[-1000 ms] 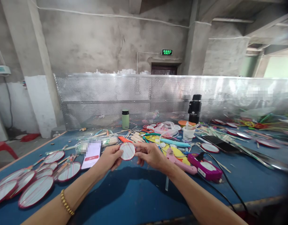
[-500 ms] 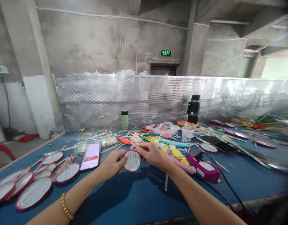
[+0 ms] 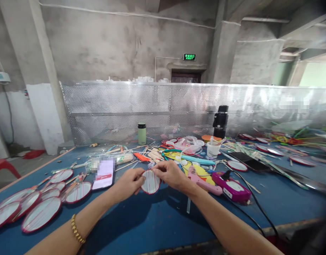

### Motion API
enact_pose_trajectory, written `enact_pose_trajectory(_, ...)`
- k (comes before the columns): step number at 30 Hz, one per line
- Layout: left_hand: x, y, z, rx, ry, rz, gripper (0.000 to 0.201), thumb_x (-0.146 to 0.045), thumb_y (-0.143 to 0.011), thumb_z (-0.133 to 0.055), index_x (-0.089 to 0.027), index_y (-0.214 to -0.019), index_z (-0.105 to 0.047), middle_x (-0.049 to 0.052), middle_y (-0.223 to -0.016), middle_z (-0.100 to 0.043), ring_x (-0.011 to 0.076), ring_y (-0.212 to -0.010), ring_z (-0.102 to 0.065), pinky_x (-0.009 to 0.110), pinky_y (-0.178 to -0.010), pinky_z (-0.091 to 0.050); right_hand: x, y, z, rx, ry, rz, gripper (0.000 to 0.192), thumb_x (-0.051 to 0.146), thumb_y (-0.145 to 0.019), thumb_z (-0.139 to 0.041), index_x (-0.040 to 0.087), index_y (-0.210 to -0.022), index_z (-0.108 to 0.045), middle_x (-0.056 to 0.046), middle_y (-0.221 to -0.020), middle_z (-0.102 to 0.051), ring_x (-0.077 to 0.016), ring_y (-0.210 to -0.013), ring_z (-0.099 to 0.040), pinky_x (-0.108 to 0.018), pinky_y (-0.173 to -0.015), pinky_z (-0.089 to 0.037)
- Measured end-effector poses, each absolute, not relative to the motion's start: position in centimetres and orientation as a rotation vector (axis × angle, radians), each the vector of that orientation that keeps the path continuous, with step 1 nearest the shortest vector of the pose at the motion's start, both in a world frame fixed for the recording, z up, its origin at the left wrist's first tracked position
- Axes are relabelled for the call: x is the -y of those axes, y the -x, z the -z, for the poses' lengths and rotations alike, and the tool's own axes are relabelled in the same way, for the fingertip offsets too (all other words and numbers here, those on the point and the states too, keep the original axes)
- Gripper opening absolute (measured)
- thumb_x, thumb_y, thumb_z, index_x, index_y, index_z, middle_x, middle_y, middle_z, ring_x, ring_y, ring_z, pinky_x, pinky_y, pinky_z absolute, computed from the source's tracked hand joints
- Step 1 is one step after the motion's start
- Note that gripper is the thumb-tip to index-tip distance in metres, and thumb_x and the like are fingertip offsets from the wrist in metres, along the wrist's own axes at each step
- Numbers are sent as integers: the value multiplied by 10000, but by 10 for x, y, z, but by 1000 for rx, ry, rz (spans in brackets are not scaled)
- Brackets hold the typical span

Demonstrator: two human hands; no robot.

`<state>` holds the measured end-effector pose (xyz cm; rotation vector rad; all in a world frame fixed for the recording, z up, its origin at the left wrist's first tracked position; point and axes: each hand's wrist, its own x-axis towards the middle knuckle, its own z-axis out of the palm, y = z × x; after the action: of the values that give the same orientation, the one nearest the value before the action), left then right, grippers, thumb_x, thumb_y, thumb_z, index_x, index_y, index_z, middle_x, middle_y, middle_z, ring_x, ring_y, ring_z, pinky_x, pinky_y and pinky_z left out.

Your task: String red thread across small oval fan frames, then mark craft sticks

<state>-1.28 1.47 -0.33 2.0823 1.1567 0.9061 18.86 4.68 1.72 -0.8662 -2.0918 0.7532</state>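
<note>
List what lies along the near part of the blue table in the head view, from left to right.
Red-rimmed oval fans → white phone → left hand → small round red-rimmed disc held in both hands → right hand → pink glue gun → magenta device.
</note>
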Motion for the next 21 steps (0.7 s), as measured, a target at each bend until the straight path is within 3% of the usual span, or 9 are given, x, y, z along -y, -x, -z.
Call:
enact_pose_trajectory(9, -13, 13, 2, -1195, -2151, -813, 195, -303, -894, -436, -203, -744, -511, -57, -471, -481, 124, -447, -449, 229, -502, -330, -45, -187, -21, 2113, 887, -673, 277, 264, -788, -504, 137, -548, -556, 26, -566, -452, -88, -559, -407, -207, -510, -308)
enact_pose_trajectory(21, -11, 11, 1, -1234, -2203, -759, 172, -257, -883, -409, -203, -736, -480, -65, -471, -469, 115, -457, -456, 230, -505, -341, -47, -185, -16, 2054, 937, -841, 219, 244, -759, -540, 139, -571, -583, 36, -515, -463, -80, -488, -427, -197, -458, -326)
